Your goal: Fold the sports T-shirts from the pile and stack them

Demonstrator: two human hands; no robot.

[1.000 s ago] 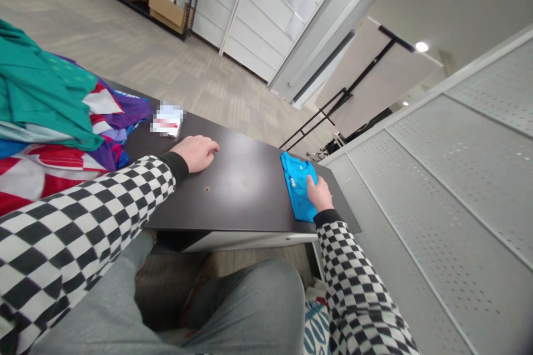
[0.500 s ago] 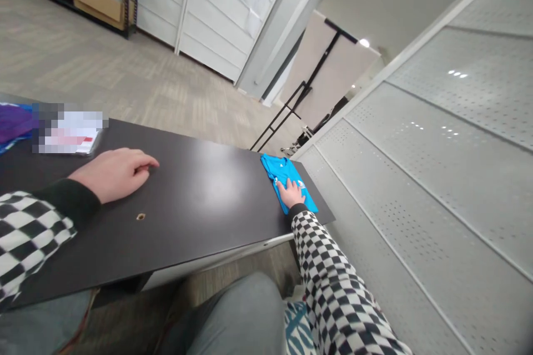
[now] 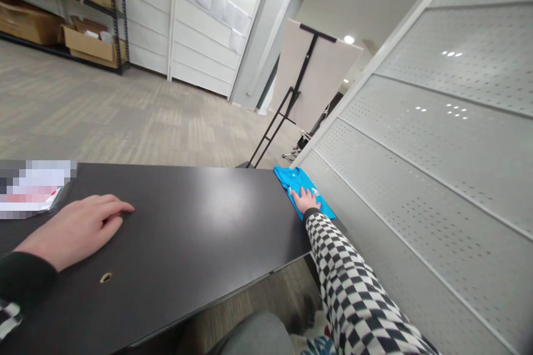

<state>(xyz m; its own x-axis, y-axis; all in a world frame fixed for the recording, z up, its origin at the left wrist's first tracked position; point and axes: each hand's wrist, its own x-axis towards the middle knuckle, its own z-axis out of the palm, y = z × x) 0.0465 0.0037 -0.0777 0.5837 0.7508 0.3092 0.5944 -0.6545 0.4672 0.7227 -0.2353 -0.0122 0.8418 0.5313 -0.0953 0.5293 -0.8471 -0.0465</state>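
My right hand lies with fingers spread on a folded bright blue T-shirt at the far right end of the dark table. The shirt's neckline faces away from me, and a small print shows beside my fingers. On the left, my left hand rests over the tabletop, palm down, its fingers loosely stretched and nothing in it. Just beyond it, at the left edge, sits a flat package with white and red on it, partly blurred out.
A white perforated panel wall runs close along the table's right end. Behind the table stands a board on a black easel. Shelves with cardboard boxes are at the back left. A small hole pierces the tabletop.
My view has tilted and shifted, so a purple and blue cloth at the left has left the picture. My right hand stays on the T-shirt; my left stays empty near the package.
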